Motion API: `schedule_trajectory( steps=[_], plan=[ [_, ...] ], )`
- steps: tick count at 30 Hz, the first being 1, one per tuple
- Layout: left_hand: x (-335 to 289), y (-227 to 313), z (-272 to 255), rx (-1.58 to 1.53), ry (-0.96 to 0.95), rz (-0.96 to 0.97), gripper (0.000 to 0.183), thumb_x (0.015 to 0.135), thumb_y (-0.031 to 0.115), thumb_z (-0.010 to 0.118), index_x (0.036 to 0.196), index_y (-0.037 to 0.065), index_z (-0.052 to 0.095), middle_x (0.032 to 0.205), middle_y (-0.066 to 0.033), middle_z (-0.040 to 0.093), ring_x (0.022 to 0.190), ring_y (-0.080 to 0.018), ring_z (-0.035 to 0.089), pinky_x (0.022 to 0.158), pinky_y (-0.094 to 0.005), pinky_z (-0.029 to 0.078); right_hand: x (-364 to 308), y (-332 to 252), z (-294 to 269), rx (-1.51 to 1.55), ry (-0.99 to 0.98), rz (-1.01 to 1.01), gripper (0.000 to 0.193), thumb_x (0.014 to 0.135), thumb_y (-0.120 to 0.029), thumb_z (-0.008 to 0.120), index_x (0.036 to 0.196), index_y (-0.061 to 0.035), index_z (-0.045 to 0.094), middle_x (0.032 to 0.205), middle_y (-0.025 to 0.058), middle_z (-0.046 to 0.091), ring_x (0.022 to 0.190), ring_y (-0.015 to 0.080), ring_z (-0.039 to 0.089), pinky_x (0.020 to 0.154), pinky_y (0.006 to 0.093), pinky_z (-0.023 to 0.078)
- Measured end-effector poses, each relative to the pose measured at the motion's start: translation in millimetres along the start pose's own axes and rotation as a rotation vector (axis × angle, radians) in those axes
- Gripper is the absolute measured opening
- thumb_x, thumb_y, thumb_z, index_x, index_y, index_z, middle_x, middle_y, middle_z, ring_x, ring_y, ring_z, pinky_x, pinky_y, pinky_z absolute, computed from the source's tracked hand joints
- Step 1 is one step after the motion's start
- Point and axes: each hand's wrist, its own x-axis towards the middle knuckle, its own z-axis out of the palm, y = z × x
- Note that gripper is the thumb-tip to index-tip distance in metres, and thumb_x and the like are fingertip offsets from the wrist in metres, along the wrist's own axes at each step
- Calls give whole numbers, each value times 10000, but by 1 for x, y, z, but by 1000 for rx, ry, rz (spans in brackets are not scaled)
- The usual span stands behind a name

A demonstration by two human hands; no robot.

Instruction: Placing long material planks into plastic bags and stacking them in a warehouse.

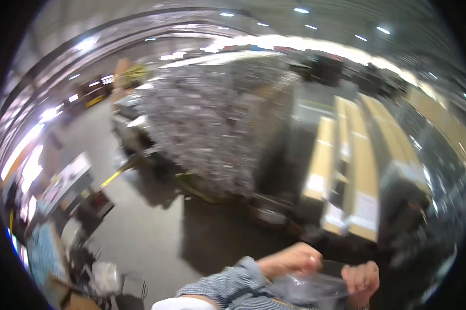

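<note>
Currently curled — left hand (296, 260) at upper left of clear plastic (308, 288), right hand (361, 279) at its right — fingers grasping it.

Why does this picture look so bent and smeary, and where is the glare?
Head view: the ceiling bends toward the dark rim, fisheye-style; head view: wrapped stack and long cartons smear, probably from motion; head view: lamps glare, clear plastic catches highlights.
</note>
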Motion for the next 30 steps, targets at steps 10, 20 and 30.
schedule_trajectory(
  steps=[10,20,30],
  plan=[
    [56,22,-71,1544,92,311,235,757,66,691,990,91,704,971,-67,675,783,-291,674,666,-376,562,22,15,-97,-1679,121,-161,84,767,-70,592,795,9,596,815,159,626,727,316,614,658,392,499],
    [104,26,-50,388,245,-28,133,871,116,675,882,-5,620,719,-37,634,740,-105,610,678,-285,473,48,1,-89,-1058,640,-121,171,1010,-159,503,986,-9,581,892,45,559,840,153,502,771,310,424],
    [131,1,-58,985,588,507,154,920,124,615,906,-17,556,837,-182,600,789,-387,574,707,-403,460,76,14,-136,-1029,594,-195,350,895,-147,638,1172,42,539,1139,178,598,963,260,623,854,385,520]
  ],
)
